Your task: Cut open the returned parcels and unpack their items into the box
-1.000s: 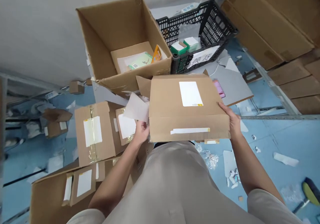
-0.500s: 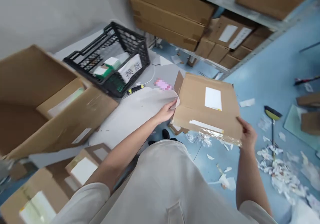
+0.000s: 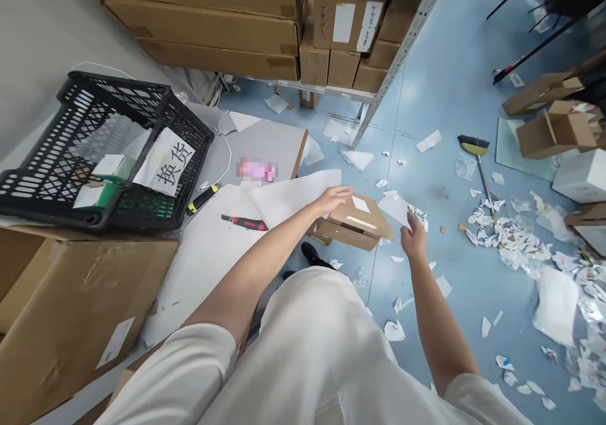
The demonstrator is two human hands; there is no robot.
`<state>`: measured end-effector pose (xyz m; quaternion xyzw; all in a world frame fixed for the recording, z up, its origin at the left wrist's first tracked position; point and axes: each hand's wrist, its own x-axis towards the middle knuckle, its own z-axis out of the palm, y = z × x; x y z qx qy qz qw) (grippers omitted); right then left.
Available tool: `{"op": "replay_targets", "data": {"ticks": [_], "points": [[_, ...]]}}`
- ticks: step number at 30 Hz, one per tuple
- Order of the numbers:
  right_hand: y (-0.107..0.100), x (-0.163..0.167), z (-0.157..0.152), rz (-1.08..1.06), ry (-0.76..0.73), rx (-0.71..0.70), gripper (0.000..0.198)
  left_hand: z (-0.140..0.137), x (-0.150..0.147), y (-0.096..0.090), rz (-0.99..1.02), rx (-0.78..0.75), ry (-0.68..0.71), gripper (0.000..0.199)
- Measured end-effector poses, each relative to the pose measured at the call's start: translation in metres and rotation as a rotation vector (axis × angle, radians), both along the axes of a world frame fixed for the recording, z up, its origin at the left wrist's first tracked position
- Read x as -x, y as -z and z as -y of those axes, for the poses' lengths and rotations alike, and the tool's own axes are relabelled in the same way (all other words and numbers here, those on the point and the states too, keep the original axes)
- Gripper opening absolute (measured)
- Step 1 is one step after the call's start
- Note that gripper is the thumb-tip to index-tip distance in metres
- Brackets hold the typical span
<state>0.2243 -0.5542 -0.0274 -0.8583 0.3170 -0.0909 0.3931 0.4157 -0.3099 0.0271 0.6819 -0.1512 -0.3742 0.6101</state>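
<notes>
A flattened brown cardboard box (image 3: 356, 234) with white labels is low down beyond the table edge, between my hands and apart from my right hand. My left hand (image 3: 332, 200) is open with fingers stretched out, above the box's left part and beside a curling white sheet (image 3: 298, 192). To the right, my right hand (image 3: 413, 238) holds nothing, its fingers apart over the blue floor. A red and black utility knife (image 3: 246, 223) lies on the table near my left forearm, and a yellow and black cutter (image 3: 203, 199) lies farther left.
A black plastic crate (image 3: 189, 122) with a paper sign stands on the table (image 3: 199, 280), behind a large open carton (image 3: 89, 299). Metal shelving (image 3: 402, 49) holds boxes ahead. Paper scraps (image 3: 521, 242) and a broom (image 3: 480, 166) are on the floor at right.
Both hands have let go of the cardboard box, which has dropped lower, towards the floor. My view has turned right, and the red and black knife now shows.
</notes>
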Motion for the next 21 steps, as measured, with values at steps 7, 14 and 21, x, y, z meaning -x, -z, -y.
{"op": "replay_targets", "data": {"ticks": [7,14,21], "points": [[0.03,-0.001,-0.035,-0.086,-0.131,-0.055,0.056,-0.065,0.022,-0.012,0.392,-0.266,-0.169,0.048],[0.06,-0.063,-0.133,-0.247,-0.52,-0.298,0.064,-0.15,0.053,0.042,0.268,-0.702,-0.41,0.074],[0.052,-0.103,-0.167,-0.18,-0.601,-0.219,0.051,-0.107,0.052,0.027,0.216,-0.294,-0.157,0.054]]}}
